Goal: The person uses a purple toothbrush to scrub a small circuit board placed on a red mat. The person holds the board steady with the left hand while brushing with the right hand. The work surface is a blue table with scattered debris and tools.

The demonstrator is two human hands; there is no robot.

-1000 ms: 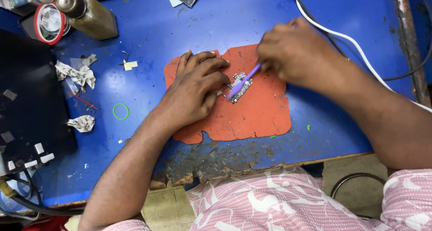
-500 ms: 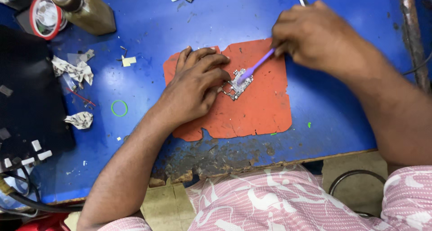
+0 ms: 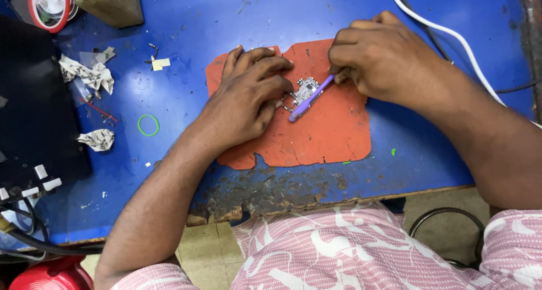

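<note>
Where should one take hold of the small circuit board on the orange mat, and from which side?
Probably by its thin outer edges. The circuit board lies flat on the orange mat, parts facing up, so pinching the edges avoids them. The left hand presses its left side and the purple tool in the right hand touches its lower right, so the far edge looks freest.

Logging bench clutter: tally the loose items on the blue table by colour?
Orange: 1, mat
Purple: 1, tool in right hand
Green: 1, ring
White crumpled scraps: 2
Total: 5
</note>
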